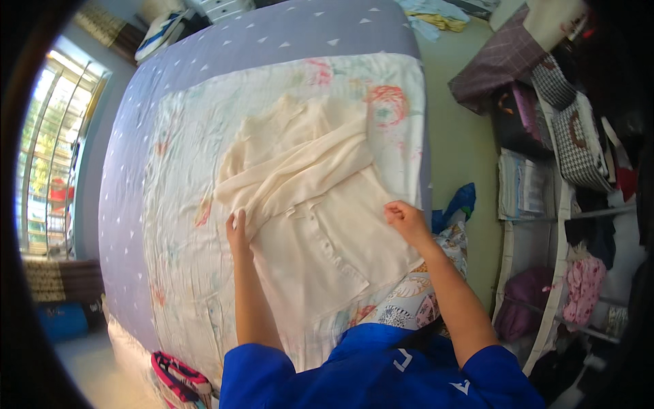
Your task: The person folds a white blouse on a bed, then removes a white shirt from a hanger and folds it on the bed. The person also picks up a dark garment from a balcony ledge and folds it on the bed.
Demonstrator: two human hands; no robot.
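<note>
A cream button-front blouse lies spread on a floral white sheet, its collar toward the far side. Both sleeves cross over its middle in loose folds, and a row of buttons runs down the lower front. On the left, my left hand has its fingers closed on the gathered sleeve fabric at the blouse's edge. My right hand pinches the right side edge of the blouse, fingers curled in. The lower hem spreads toward me between my forearms.
Under the blouse is the floral sheet, over a purple bedspread with white triangles. An open shelf unit with bags and folded clothes stands at the right. A barred window is at the left. Patterned cloth lies near my right forearm.
</note>
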